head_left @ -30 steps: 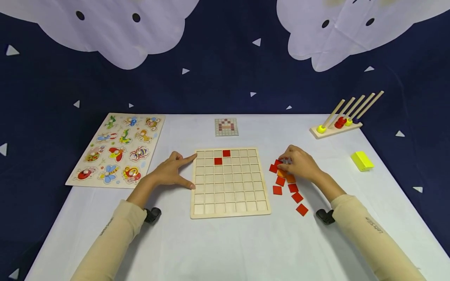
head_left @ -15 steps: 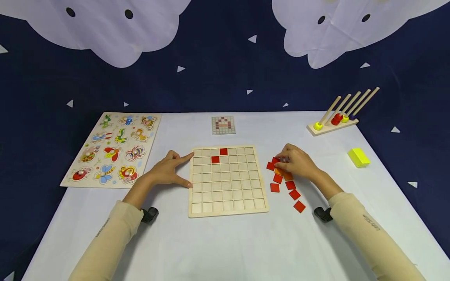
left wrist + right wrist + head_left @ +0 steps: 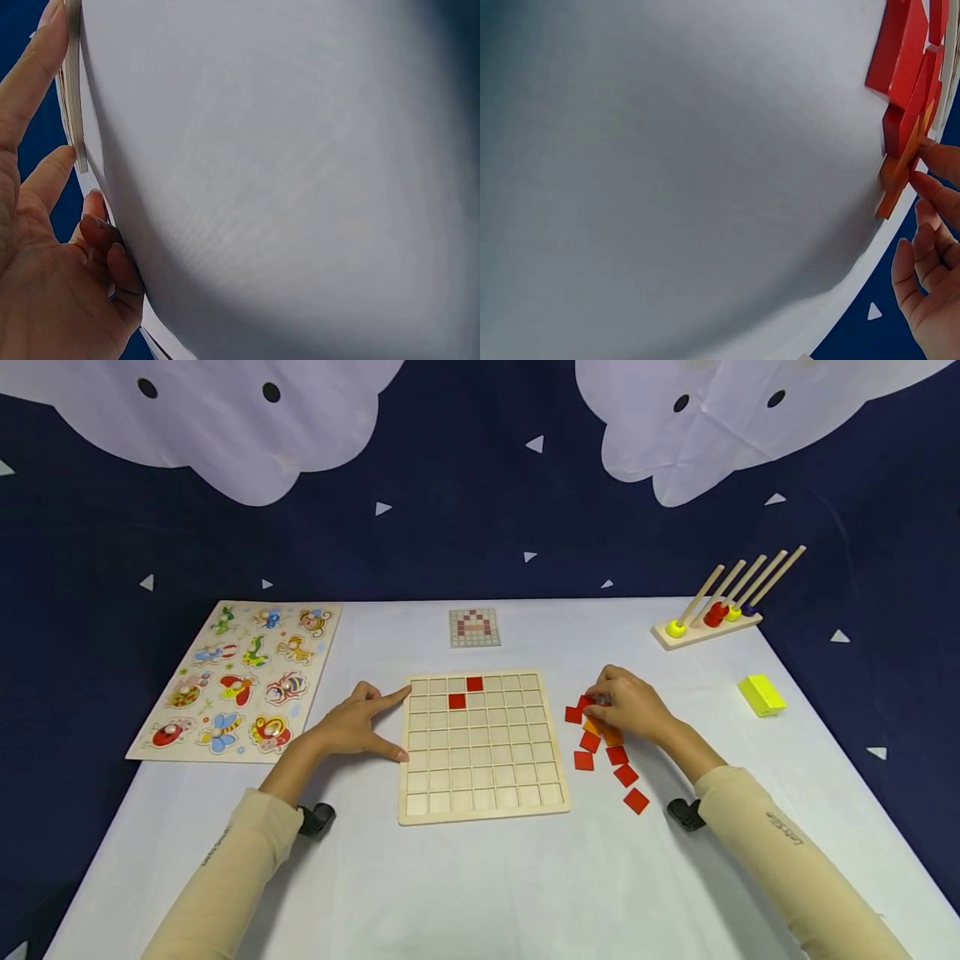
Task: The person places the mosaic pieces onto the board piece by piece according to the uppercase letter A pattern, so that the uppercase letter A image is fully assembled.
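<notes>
A wooden grid board (image 3: pixel 480 752) lies at the table's middle with two red tiles (image 3: pixel 474 683) set in its top rows. My left hand (image 3: pixel 360 727) rests at the board's left edge, index finger and thumb spread against it; the left wrist view shows that edge (image 3: pixel 73 97) between them. To the right of the board lies a loose pile of red and orange tiles (image 3: pixel 600 752). My right hand (image 3: pixel 626 706) sits on the pile's far end, fingers curled and pinching a red tile (image 3: pixel 587 702). The right wrist view shows fingertips (image 3: pixel 937 195) on the tiles (image 3: pixel 904 52).
A small pattern card (image 3: pixel 475 627) lies beyond the board. An insect peg puzzle (image 3: pixel 236 681) lies at the left. A wooden peg stand with rings (image 3: pixel 708 622) and a yellow block (image 3: pixel 761 694) sit at the right. The white table (image 3: pixel 480 885) ends at a dark backdrop.
The head view has shifted slightly. Both hands stay in nearly the same places, the right one still at the far end of the tile pile.
</notes>
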Demonstrator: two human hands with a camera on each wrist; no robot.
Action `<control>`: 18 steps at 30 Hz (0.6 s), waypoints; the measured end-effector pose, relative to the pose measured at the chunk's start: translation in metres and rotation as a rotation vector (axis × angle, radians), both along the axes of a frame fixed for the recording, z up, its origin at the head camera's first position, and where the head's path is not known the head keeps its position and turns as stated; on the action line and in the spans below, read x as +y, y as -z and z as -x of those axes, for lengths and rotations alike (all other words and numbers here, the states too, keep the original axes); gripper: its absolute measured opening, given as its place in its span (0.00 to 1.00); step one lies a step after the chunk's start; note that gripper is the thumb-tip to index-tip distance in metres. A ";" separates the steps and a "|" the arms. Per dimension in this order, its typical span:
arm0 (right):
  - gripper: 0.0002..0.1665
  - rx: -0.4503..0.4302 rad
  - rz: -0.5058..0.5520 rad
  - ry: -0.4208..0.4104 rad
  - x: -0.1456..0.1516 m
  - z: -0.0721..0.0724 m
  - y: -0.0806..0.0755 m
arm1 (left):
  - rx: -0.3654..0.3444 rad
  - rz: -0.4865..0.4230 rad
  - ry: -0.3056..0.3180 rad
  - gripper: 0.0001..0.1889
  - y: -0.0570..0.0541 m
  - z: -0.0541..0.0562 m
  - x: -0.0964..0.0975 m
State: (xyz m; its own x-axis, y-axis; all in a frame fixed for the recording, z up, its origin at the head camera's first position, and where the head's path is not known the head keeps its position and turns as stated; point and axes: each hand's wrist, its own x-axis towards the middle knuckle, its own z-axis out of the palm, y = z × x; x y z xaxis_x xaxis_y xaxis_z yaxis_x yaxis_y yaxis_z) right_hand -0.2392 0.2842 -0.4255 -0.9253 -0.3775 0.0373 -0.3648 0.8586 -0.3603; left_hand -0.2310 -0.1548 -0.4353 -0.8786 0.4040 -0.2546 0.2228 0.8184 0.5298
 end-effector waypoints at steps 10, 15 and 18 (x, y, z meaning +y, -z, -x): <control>0.13 -0.015 0.031 0.034 0.001 0.003 0.003 | 0.019 0.001 0.007 0.60 0.000 -0.001 0.000; 0.13 0.007 0.086 0.019 -0.004 0.003 -0.001 | 0.012 0.003 -0.001 0.60 -0.002 -0.001 0.001; 0.14 0.000 0.112 -0.005 -0.012 0.003 -0.003 | 0.000 0.002 -0.005 0.60 -0.001 -0.001 0.000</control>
